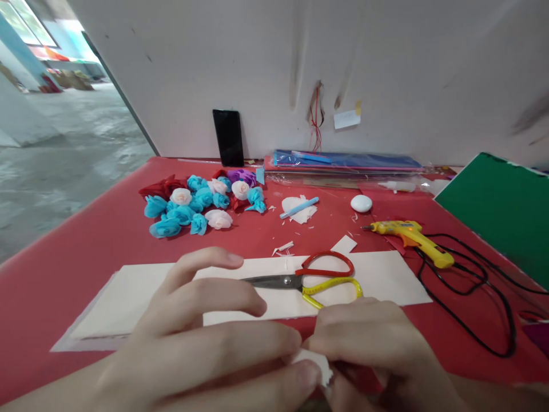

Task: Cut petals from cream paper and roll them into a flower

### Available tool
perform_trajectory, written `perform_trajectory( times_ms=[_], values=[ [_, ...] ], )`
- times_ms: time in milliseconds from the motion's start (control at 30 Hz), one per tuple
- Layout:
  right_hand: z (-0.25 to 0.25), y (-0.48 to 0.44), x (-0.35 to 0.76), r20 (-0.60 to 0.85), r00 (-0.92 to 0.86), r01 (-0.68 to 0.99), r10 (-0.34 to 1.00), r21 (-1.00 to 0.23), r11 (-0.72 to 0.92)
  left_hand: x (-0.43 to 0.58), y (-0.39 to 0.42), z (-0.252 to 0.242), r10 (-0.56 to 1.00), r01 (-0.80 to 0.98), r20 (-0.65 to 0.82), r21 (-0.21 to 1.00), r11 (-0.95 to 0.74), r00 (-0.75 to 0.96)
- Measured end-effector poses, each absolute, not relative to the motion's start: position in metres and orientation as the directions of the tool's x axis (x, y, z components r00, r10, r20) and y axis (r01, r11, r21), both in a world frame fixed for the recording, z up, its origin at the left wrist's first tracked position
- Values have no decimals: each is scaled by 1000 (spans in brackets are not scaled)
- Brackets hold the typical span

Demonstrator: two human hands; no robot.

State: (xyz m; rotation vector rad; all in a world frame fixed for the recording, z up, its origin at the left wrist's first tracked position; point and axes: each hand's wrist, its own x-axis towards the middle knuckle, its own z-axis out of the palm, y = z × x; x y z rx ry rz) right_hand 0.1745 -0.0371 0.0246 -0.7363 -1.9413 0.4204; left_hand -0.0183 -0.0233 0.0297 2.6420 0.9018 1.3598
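we're at a makeshift craft workshop: red-covered table (86,246) w/ a pile of blue, white & red crepe-paper roses (201,203), yellow hot-glue gun w/ black cord (412,234), red-and-yellow-handled steel scissors (309,280), stacked coloured paper sheets in plastic (343,161); rough concrete floor (64,166) beyond.

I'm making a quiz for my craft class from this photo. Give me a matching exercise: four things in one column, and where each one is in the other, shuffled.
Things:
1. scissors
2. hot glue gun
3. phone
4. white paper scrap

Places:
A. leaning against the wall
B. pinched between the left hand and right hand
C. lying on the cream sheet
D. on the red table beside the black cable

Pairs: 1-C, 2-D, 3-A, 4-B
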Motion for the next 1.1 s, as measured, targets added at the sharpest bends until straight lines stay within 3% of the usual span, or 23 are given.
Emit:
perform_trajectory(
  times_ms=[133, 467, 867, 1100],
  values=[
    [30, -35, 171, 522, -419, 395, 743, -632, 667, -16, -23, 30, 501, 463, 739, 286, -839, 450],
    [31, -34, 171, 471, -386, 411, 793, -682, 605, -15, -28, 24, 594, 526, 696, 355, -773, 403],
    [28, -35, 171, 371, -385, 293, 845, -819, 494, -15, -29, 20, 658, 537, 669, 434, -723, 346],
    [26, -35, 172, 327, -442, 214, 835, -866, 452, -17, -22, 26, 523, 473, 713, 298, -829, 467]
  ],
)
